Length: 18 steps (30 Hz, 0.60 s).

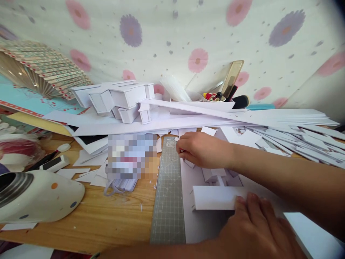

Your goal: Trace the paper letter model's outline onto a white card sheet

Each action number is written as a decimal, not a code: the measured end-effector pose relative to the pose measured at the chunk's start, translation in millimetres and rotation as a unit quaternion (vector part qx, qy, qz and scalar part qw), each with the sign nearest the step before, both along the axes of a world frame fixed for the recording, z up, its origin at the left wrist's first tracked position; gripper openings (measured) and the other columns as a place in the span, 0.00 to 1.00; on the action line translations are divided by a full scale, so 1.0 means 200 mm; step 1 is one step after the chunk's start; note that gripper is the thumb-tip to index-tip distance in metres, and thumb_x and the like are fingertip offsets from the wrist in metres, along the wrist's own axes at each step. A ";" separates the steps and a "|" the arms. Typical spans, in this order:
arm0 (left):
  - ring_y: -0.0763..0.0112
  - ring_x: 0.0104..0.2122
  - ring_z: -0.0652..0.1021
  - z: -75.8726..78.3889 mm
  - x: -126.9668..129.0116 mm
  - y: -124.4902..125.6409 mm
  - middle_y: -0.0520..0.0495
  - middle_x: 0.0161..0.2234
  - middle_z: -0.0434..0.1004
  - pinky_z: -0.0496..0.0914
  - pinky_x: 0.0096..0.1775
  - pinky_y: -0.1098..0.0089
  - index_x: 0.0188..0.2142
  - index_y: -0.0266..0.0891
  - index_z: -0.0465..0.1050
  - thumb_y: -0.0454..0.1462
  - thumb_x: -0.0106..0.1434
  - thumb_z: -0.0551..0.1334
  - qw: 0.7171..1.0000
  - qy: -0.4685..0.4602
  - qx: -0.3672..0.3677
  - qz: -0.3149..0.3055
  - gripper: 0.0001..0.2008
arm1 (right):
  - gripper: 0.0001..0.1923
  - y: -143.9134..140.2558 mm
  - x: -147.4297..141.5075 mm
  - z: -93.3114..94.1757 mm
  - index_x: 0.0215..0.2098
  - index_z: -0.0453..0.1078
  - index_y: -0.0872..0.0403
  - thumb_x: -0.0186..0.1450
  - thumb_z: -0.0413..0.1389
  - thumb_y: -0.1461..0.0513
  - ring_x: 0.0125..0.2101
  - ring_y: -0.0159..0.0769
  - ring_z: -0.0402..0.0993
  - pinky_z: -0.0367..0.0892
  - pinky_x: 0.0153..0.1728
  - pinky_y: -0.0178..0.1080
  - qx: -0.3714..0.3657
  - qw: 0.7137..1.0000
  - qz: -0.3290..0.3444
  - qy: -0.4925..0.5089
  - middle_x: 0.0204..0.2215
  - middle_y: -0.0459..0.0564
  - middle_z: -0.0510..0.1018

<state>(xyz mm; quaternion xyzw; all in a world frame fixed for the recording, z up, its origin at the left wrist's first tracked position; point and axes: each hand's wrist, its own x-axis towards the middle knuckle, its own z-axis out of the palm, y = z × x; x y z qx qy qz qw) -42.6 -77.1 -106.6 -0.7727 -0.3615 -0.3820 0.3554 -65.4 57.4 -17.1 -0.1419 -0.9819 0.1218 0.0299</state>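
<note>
My right hand (201, 148) reaches in from the right, over the far end of a white paper model (215, 198). Its fingers are closed in a pinch, and a bit of red shows between them; what they hold is mostly hidden. Nearer to me, my left hand (256, 225) lies over the model's near side, fingers stretched out and tips touching a long flat white piece on top. Small white box shapes stand between the two hands. Under the model's left edge lies a grey-green cutting mat (169, 201) with grid lines.
A finished-looking white building model (124, 97) sits at the back left beside long white board strips (188, 120). Paper scraps (309, 140) pile up at right. A blurred-out phone-like object (129, 158), a spotted bottle (43, 194) and a folding fan (45, 68) are left.
</note>
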 end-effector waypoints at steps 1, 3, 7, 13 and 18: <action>0.58 0.32 0.80 0.00 0.00 0.00 0.43 0.32 0.81 0.74 0.25 0.65 0.31 0.38 0.79 0.35 0.53 0.57 1.000 0.002 -0.003 -0.001 0.11 | 0.07 0.00 0.00 0.00 0.29 0.68 0.56 0.62 0.50 0.69 0.31 0.35 0.67 0.60 0.33 0.35 -0.006 1.000 0.002 0.004 0.29 0.50 0.73; 0.59 0.33 0.80 0.00 -0.01 0.00 0.43 0.34 0.81 0.74 0.25 0.66 0.32 0.38 0.79 0.35 0.53 0.58 1.000 0.006 -0.014 -0.004 0.11 | 0.07 0.01 0.02 0.02 0.31 0.69 0.57 0.62 0.50 0.70 0.32 0.35 0.68 0.61 0.34 0.36 -0.024 0.999 0.002 0.034 0.30 0.51 0.74; 0.60 0.33 0.80 -0.01 -0.01 0.00 0.43 0.34 0.81 0.73 0.25 0.68 0.33 0.38 0.79 0.34 0.53 0.58 0.999 -0.020 -0.029 -0.001 0.11 | 0.06 0.03 0.12 0.09 0.32 0.71 0.56 0.63 0.52 0.66 0.30 0.34 0.69 0.61 0.32 0.36 -0.082 0.993 -0.020 0.085 0.29 0.49 0.76; 0.64 0.32 0.81 -0.02 -0.01 0.00 0.47 0.33 0.81 0.75 0.26 0.72 0.34 0.37 0.78 0.36 0.57 0.61 1.000 0.006 -0.027 0.007 0.08 | 0.06 0.03 0.29 0.09 0.30 0.70 0.54 0.62 0.52 0.67 0.26 0.30 0.66 0.59 0.29 0.35 -0.138 0.990 0.012 0.032 0.26 0.44 0.74; 0.68 0.25 0.80 -0.11 0.04 -0.03 0.46 0.29 0.81 0.74 0.25 0.74 0.36 0.33 0.77 0.40 0.60 0.62 0.996 -0.014 -0.054 0.063 0.11 | 0.08 0.04 0.29 0.05 0.28 0.69 0.54 0.62 0.50 0.68 0.27 0.31 0.65 0.57 0.28 0.36 -0.126 0.991 0.038 -0.011 0.25 0.46 0.71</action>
